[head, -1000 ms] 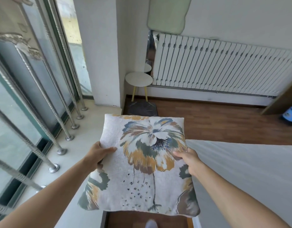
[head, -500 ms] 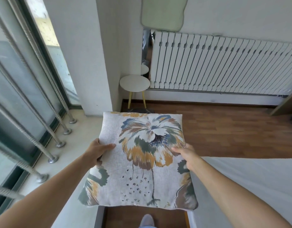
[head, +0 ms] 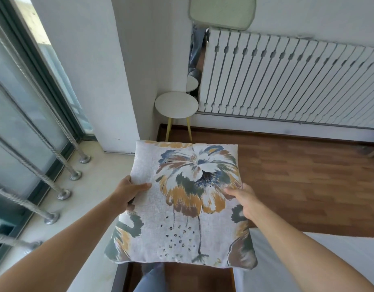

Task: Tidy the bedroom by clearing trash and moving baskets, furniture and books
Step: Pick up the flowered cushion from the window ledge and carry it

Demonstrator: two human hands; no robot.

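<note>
Head view is showing left hand [head: 130,191] and right hand [head: 244,200] pinching the cushion [head: 182,205] at its side edges; it is probably soft and light.

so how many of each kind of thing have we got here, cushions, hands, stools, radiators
cushion: 1
hands: 2, left hand and right hand, both gripping the cushion
stool: 1
radiator: 1
total: 5
</note>
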